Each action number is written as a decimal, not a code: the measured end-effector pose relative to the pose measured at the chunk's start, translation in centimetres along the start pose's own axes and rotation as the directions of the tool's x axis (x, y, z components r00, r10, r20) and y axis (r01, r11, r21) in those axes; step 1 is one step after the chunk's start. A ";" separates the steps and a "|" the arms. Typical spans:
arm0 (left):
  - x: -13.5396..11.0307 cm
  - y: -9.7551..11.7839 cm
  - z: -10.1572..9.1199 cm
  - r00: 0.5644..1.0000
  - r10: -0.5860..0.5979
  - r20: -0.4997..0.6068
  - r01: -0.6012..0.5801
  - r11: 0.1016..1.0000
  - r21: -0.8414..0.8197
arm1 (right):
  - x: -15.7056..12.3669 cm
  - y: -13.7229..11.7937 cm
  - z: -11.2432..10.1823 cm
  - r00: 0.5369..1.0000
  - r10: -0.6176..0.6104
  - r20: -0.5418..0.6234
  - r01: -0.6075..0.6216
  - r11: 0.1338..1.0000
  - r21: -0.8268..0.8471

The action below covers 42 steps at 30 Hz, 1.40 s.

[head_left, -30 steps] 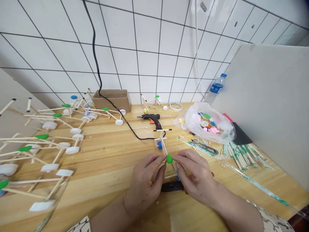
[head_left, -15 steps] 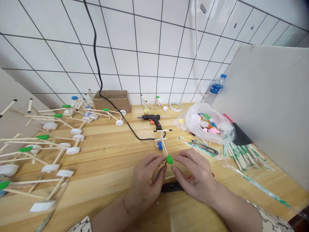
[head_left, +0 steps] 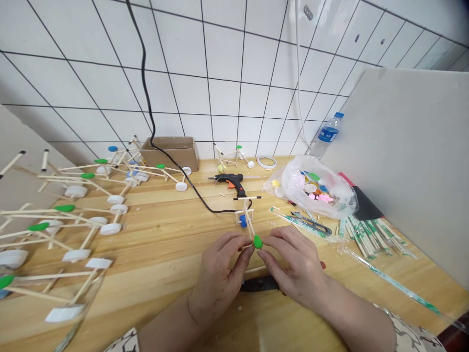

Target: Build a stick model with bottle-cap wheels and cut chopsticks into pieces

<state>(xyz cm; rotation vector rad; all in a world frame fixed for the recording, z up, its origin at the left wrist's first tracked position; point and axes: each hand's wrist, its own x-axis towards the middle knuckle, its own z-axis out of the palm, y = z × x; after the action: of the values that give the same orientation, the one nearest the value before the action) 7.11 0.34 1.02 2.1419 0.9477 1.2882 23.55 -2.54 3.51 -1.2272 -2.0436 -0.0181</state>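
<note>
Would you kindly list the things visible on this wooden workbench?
Pale wooden workbench: one, honey-coloured, across the view
Hot glue gun: one, black and orange, rear centre
Clear plastic water bottle: one, blue label, rear right
Clear plastic bag of bottle caps: one, mixed colours, right
Wrapped wooden chopsticks: many, green and white, far right
Stick-and-cap models: several, pale wood and white, left
Small stick frame: one, pale wood, between the hands
Green oval piece: one, green, atop the frame
Left hand: one, on the frame
Right hand: one, on the green piece
</note>
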 end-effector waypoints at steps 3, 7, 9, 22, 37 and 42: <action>0.0 -0.1 0.0 1.000 0.006 0.004 -0.006 1.000 -0.006 | 0.0 -0.1 0.1 1.000 0.005 0.001 -0.005 1.000 -0.001; -0.1 -0.1 0.0 1.000 0.009 0.015 -0.008 1.000 -0.014 | -0.1 -0.1 0.1 1.000 0.011 0.011 -0.011 1.000 -0.002; 0.0 0.0 0.0 1.000 0.015 0.014 -0.015 1.000 -0.023 | -0.2 0.0 0.2 1.000 0.012 0.016 -0.012 1.000 -0.004; 0.2 -0.6 0.1 1.000 0.015 0.003 -0.015 0.999 -0.050 | -0.3 0.2 0.2 1.000 0.002 0.014 -0.002 1.000 -0.014; 0.2 -0.3 -0.1 0.996 -0.073 0.049 0.076 0.995 -0.066 | -0.4 -0.1 -0.3 0.999 -0.031 0.012 0.031 0.998 -0.046; 0.4 -0.3 0.1 0.994 -0.089 0.057 0.092 0.995 -0.048 | -0.4 -0.2 -0.1 0.995 -0.094 0.030 0.096 0.991 -0.094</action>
<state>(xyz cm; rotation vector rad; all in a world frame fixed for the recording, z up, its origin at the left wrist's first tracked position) 7.19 0.82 0.98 2.0607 0.9683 1.1917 23.58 -2.93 3.42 -1.1918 -2.1428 -0.1472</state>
